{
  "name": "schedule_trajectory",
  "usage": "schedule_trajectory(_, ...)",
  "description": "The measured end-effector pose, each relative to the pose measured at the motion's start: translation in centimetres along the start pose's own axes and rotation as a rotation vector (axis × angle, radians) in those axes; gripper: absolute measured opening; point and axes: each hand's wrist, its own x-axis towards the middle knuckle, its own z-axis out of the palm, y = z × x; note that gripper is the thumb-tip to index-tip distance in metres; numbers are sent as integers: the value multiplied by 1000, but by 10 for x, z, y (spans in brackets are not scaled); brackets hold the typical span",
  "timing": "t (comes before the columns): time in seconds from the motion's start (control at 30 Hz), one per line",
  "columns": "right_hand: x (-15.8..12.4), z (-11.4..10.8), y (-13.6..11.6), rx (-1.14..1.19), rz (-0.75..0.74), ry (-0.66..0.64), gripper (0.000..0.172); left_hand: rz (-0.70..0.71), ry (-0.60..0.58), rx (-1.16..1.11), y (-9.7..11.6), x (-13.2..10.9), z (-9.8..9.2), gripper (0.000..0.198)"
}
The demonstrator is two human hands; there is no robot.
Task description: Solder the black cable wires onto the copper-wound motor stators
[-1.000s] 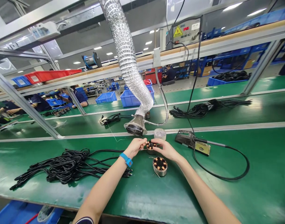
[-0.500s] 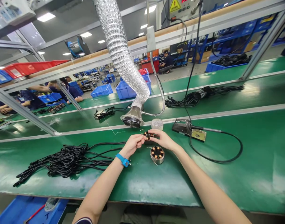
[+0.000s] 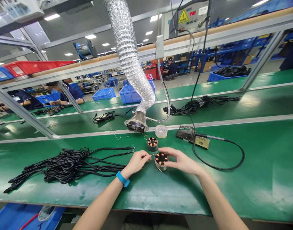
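Note:
A round motor stator [image 3: 161,159] with copper windings and a metal rim sits upright on the green bench. My right hand [image 3: 181,160] curves about its right side, thumb at the near edge and fingers at the far edge. On the other side my left hand [image 3: 138,162], with a blue wrist strap [image 3: 122,179], pinches the end of a thin wire lead [image 3: 153,155] coming off this stator. A second, similar stator [image 3: 152,144] stands just behind, touched by neither hand. Another short lead hangs at the near stator's front.
Black cables [image 3: 69,166] lie heaped on the left, their stripped ends toward my left hand. A fume duct [image 3: 137,123] hangs behind the stators, beside a clear round container [image 3: 161,131]. To the right are a soldering iron holder [image 3: 186,133] and its looping cord. Co-workers sit across the bench.
Both hands have left the far stator and come nearer, to the front one. The left now pinches its wire lead, and the right is around its side. The view has shifted slightly.

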Motion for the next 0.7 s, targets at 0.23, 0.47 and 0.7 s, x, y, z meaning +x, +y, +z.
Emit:
schedule_trajectory(0.23, -2, 27, 4, 30, -15, 18, 63, -250, -81, -652, 18, 32, 9, 53)
schedule_trajectory(0.47, 0, 35, 9, -8, -2, 106, 58, -90, 251, 60, 23, -16, 20, 47)
schedule_trajectory(0.7, 2, 34, 8, -31, 6, 121, 59, 125, 145, 453, 32, -41, 13, 27)
